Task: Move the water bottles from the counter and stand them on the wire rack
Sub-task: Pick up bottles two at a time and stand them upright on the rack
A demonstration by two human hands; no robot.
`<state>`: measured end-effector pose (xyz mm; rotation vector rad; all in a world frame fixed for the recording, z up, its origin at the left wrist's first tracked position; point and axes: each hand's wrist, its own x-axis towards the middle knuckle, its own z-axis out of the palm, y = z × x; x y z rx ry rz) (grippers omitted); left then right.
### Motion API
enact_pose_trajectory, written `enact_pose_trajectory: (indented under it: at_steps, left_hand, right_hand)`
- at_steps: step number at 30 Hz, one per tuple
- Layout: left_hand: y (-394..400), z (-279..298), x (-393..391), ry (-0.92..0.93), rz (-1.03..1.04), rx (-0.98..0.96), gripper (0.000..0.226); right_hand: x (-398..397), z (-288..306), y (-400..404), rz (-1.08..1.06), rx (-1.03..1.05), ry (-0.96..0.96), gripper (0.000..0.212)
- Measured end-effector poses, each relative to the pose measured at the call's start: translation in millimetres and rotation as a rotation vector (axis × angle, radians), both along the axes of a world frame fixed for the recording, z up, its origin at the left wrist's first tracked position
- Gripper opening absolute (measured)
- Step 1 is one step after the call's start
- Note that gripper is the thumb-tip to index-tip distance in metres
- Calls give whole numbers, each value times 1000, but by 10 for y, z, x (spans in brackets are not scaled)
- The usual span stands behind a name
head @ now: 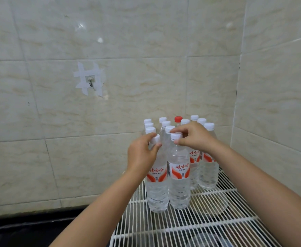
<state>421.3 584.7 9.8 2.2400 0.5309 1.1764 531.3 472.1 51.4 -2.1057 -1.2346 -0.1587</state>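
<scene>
A white wire rack [208, 227] carries a cluster of upright water bottles at its far end, against the tiled wall. The two front bottles [179, 189] stand side by side, touching, nearest the camera; behind them more white-capped bottles [207, 173] stand in close rows, and one red-capped bottle [178, 119] stands at the back of the cluster, behind those front two

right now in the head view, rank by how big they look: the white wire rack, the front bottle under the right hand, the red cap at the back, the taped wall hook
1. white wire rack
2. front clear plastic water bottle with the red and white label; nearness to the camera enlarges it
3. metal wall hook with its white tape cross
4. red bottle cap
</scene>
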Motion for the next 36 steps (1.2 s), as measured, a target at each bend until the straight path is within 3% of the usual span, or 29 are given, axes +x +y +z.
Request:
enact_pose_trajectory:
  at_steps: [11, 17, 21, 23, 28, 30, 36]
  left_hand:
    - [18, -1, 38, 33, 13, 5, 39]
    - [21, -99, -7, 162, -13, 259, 48]
    - [90, -90, -141, 266, 82, 483, 52]
    - [133, -51, -264, 330, 172, 571, 35]
    - [232, -60, -829, 500, 426, 444, 32]
    - [290, -171, -1167, 597, 501, 415, 28]
    - [414, -563, -2369, 809, 753, 311, 34]
  right_hand:
    - [-96, -199, 27, -52, 188, 50, 39]
    - [-81, -265, 38, -24, 124, -20, 41]
    - [-139, -316, -6, -69, 110, -232, 45]
    - [-189, -337, 3, -66, 152, -446, 44]
    - [-549, -339, 311, 45, 204, -623, 29]
    - [-781, -391, 504, 142, 157, -606, 37]
    - [-1932, -762, 1062, 496, 49, -468, 35]
